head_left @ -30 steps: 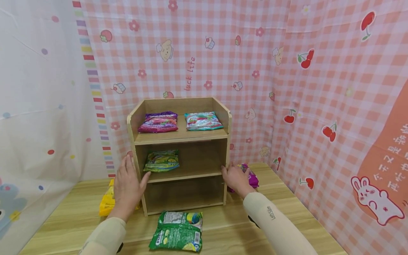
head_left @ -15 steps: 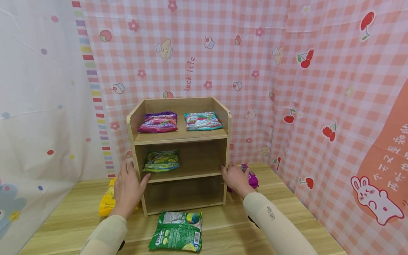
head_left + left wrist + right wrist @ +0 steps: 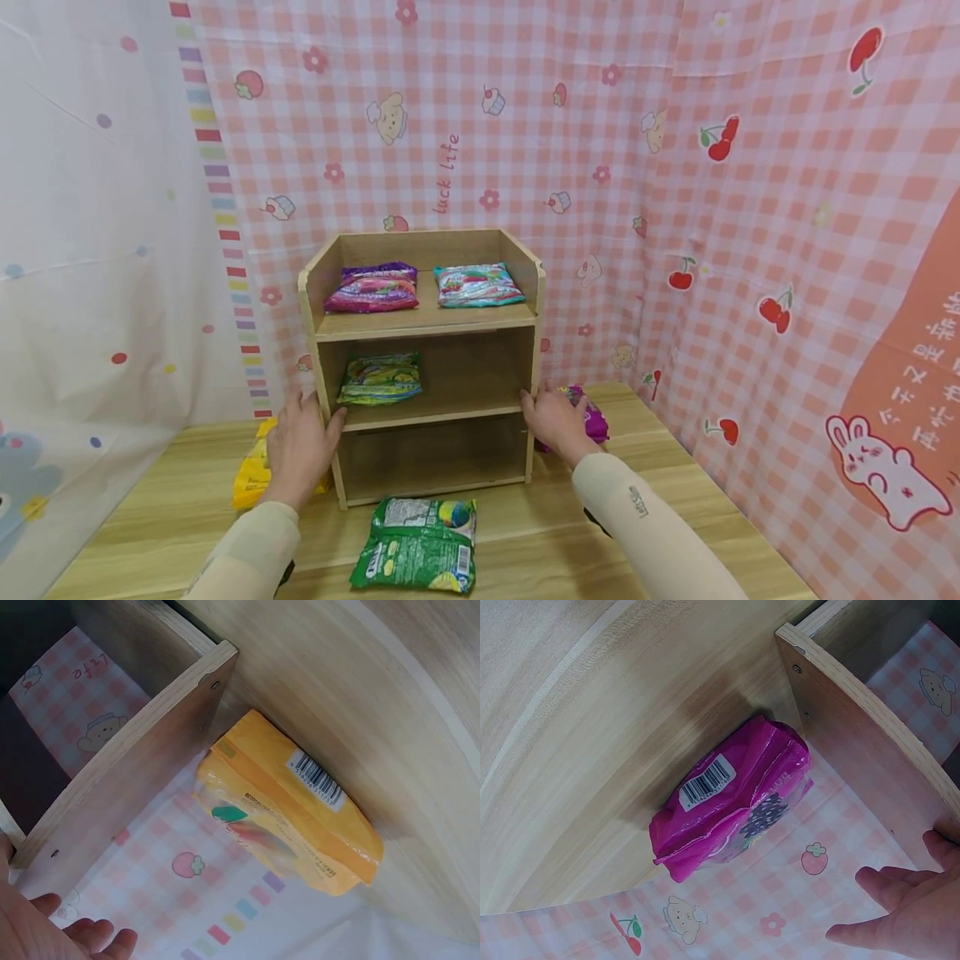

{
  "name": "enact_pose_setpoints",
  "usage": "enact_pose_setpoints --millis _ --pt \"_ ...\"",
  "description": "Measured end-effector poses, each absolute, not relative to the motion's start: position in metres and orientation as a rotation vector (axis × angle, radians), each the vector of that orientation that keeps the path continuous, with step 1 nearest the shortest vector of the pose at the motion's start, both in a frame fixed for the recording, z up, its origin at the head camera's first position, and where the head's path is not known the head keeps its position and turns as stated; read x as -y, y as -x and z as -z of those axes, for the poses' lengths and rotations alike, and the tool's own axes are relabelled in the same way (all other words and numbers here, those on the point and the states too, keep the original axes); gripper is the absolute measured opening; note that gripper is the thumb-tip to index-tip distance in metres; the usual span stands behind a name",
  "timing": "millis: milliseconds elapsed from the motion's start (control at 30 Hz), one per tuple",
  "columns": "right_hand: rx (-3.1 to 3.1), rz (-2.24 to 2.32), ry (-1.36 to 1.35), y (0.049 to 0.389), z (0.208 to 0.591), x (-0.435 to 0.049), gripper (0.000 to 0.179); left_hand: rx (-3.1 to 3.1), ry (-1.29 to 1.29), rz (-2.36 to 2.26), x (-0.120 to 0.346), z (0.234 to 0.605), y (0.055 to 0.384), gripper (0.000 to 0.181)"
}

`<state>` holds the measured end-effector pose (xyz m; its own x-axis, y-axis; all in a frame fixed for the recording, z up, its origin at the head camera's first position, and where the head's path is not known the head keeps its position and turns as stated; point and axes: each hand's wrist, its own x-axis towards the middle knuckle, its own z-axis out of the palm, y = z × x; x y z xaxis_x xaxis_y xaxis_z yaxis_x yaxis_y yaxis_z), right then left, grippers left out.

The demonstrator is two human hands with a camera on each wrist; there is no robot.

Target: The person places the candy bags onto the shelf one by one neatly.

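A small wooden shelf unit (image 3: 424, 415) stands on the table between both hands. My left hand (image 3: 300, 446) is beside its left side panel, the thumb at the front edge and the fingers loosely extended. On the opposite side my right hand (image 3: 557, 423) touches the right panel near its front edge; in the right wrist view its other fingers spread away from the wood. Behind the left hand a yellow snack bag (image 3: 289, 802) leans upright beside the shelf. A magenta snack bag (image 3: 731, 799) with a barcode stands near the right panel. Neither hand holds a bag.
On the top shelf lie a purple bag (image 3: 375, 288) and a light blue bag (image 3: 478, 285). A yellow-green bag (image 3: 381, 378) lies at the left of the middle shelf. In front, a green bag (image 3: 416, 543) lies on the wooden table (image 3: 600, 533). Patterned cloth hangs behind.
My left hand has slid slightly down along the shelf's left side, its fingertips now lower. The right hand, the shelf and the bags look unchanged.
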<state>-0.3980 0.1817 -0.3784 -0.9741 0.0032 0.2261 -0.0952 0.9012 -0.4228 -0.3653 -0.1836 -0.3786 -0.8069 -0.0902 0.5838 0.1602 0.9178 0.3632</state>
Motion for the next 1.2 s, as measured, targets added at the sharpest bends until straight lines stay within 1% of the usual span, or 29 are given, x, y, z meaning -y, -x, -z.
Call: enact_pose_setpoints --millis 100,433,633,1200 --pt "2.849 -0.654 -0.067 0.3993 0.3796 -0.1819 0.059 2.467 0.049 0.508 0.1850 0.3788 0.3657 0.054" --pt "2.846 -0.674 -0.076 0.3986 0.3813 -0.1809 0.060 2.560 -0.009 0.538 0.1841 0.3769 0.3634 0.046" --pt "2.855 -0.683 -0.091 0.3990 0.3829 -0.1832 0.061 2.601 -0.031 0.574 0.1815 0.3758 0.3623 0.045" --pt "2.802 -0.562 -0.182 0.4002 0.3879 -0.1907 0.074 2.566 -0.025 0.565 0.1818 0.3777 0.3628 0.041"
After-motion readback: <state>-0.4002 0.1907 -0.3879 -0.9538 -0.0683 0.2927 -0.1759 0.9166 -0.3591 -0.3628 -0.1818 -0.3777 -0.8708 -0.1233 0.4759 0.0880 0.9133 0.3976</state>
